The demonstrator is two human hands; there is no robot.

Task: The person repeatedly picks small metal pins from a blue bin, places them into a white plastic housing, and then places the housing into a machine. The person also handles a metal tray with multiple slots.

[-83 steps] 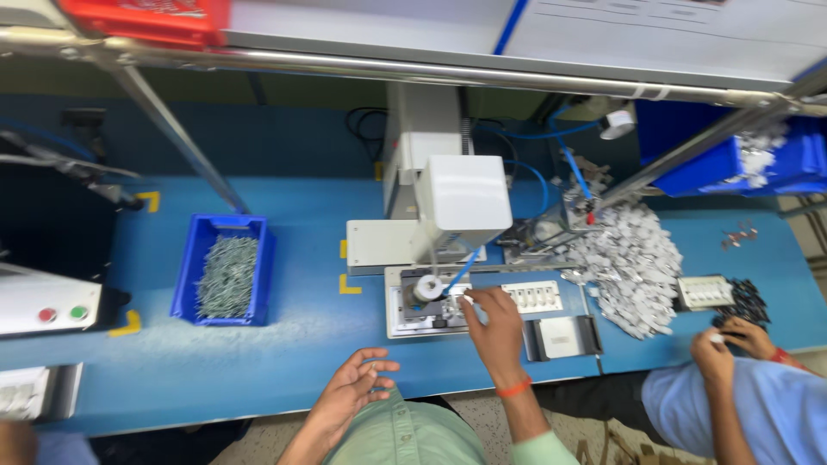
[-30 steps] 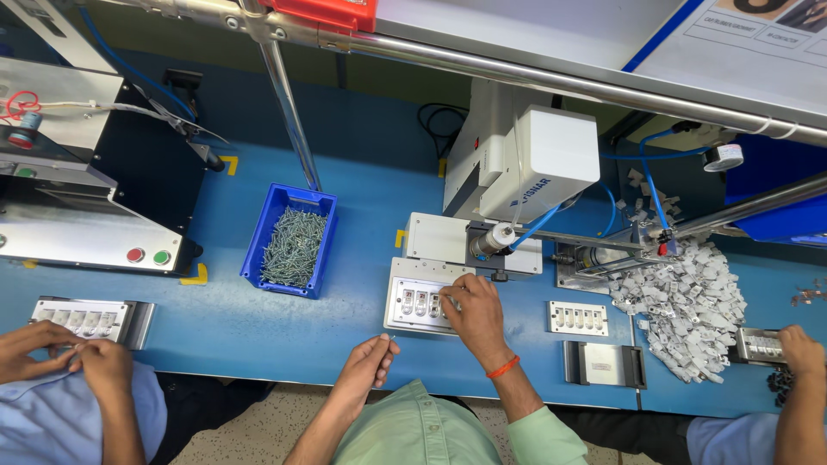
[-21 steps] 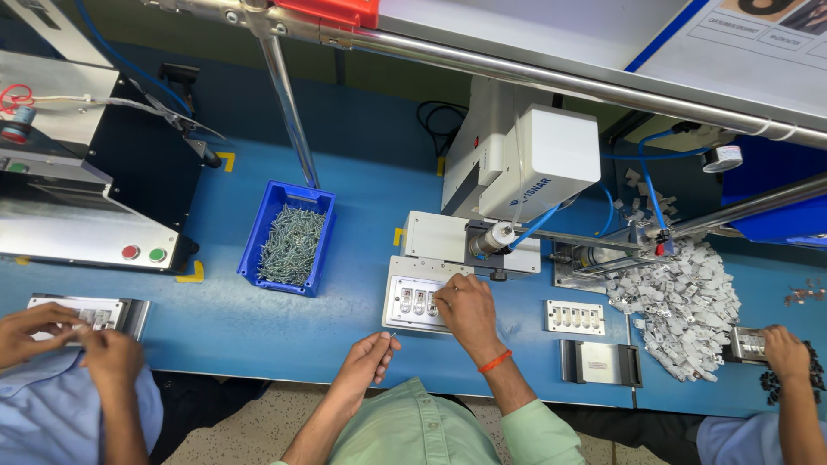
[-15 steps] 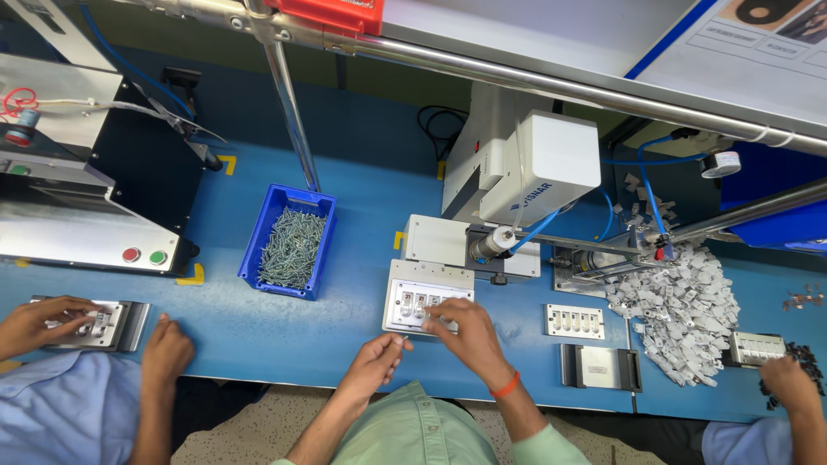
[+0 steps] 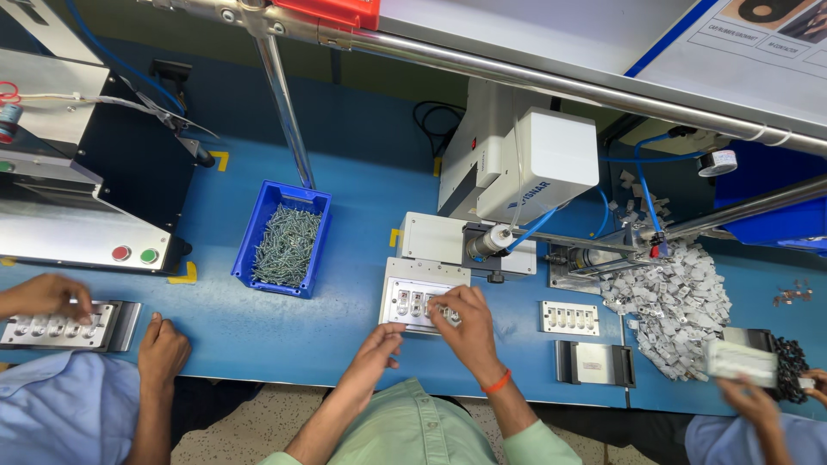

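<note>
Head view shows the grey fixture plate (image 5: pixel 412 301) lying near the counter's (image 5: pixel 345 344) front edge, long axis along that edge, with the right hand (image 5: pixel 465 323) pinching a small part on its right end and the left hand (image 5: pixel 377 349) open, just short of its front side.

Bright even overhead light, soft shadows; glare on steel rail (image 5: pixel 551 73), motion blur bottom right
</note>
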